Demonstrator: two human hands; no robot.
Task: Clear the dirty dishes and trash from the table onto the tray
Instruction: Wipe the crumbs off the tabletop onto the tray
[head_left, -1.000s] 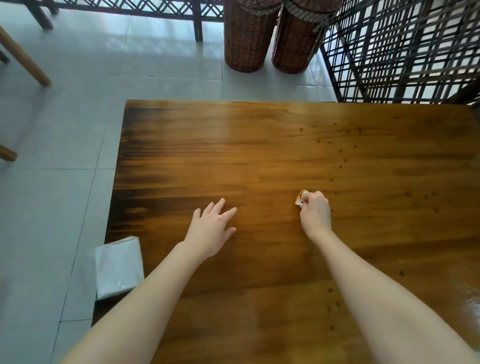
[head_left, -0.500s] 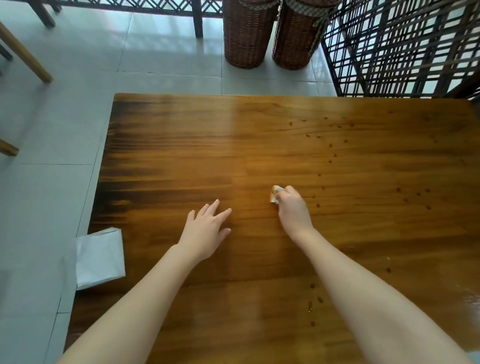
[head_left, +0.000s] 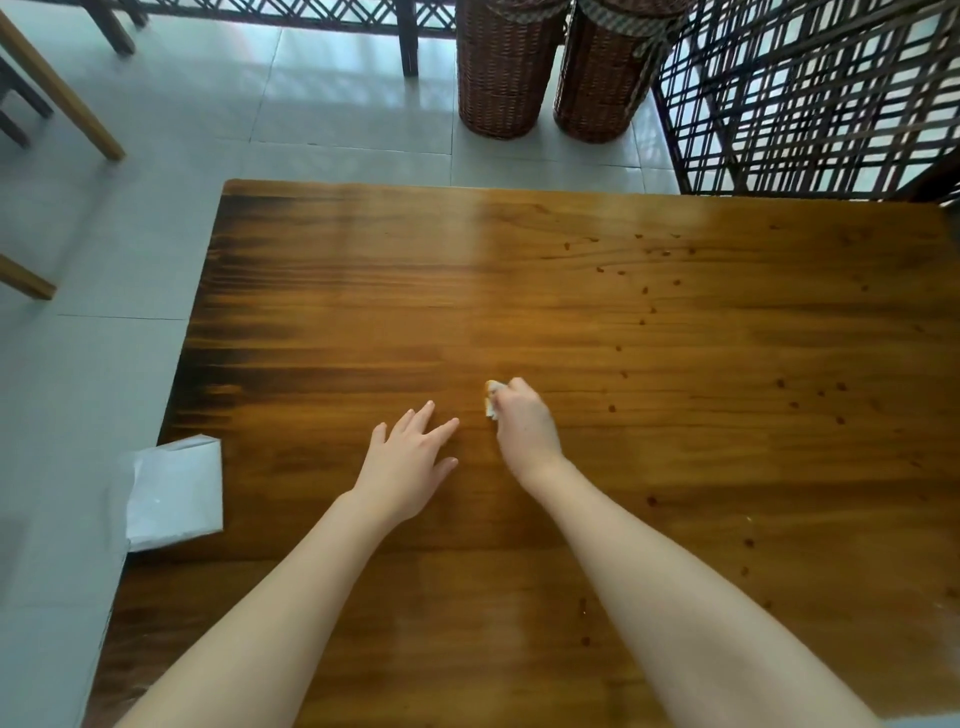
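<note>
The right hand (head_left: 524, 431) lies knuckles-up near the middle of the tabletop (head_left: 337, 322), its fingers curled round a small crumpled tissue (head_left: 491, 399). The tissue is white with an orange-brown stain. It pokes out at the hand's 11 o'clock and touches the wood.

The left hand (head_left: 410, 465) lies just beside the right one, at its 8 o'clock. It is flat on the wood with fingers straight and slightly spread toward 1 o'clock, and it holds nothing.

Small dark spots (head_left: 645, 291) are scattered over the tabletop from 1 to 4 o'clock of the right hand. A white packet (head_left: 174, 493) lies at the tabletop's left edge, at 9 o'clock of the left hand, and partly overhangs the tiled floor (head_left: 104, 364).

Two wicker baskets (head_left: 501, 67) stand side by side on the floor past the far edge, at 12 o'clock. A dark lattice screen (head_left: 805, 93) stands at 1 o'clock.
</note>
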